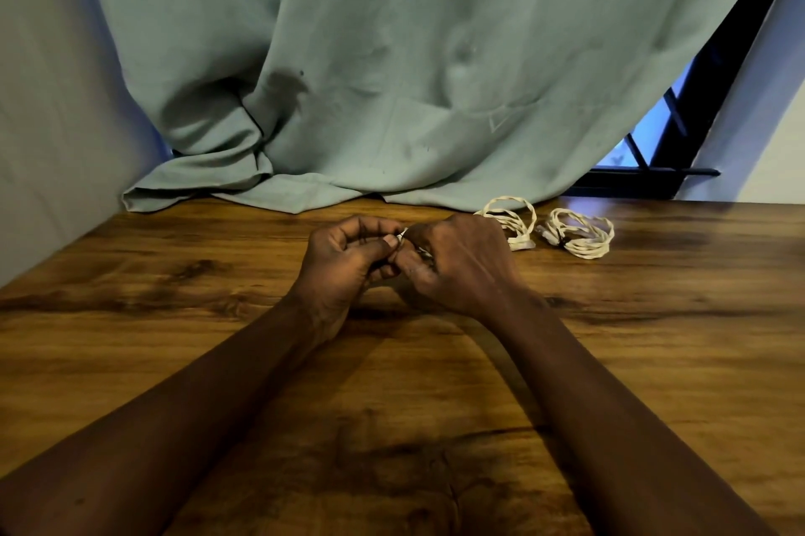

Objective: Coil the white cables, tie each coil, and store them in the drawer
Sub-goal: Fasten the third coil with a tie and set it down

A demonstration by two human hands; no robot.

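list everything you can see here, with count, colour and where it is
table: 1, brown wood, fills the lower view
curtain: 1, grey-green, hangs behind the table, hem lying on its far edge
window: 1, dark frame, blue light, far right, partly behind the curtain
left coil: 1, white, on the table just beyond the right hand
right coil: 1, white with a dark tie, on the table right of the left coil
held cable: 1, white, between both hands, mostly hidden
left hand: 1, mid-table, pinches the held cable
right hand: 1, mid-table, fingers curled at the held cable
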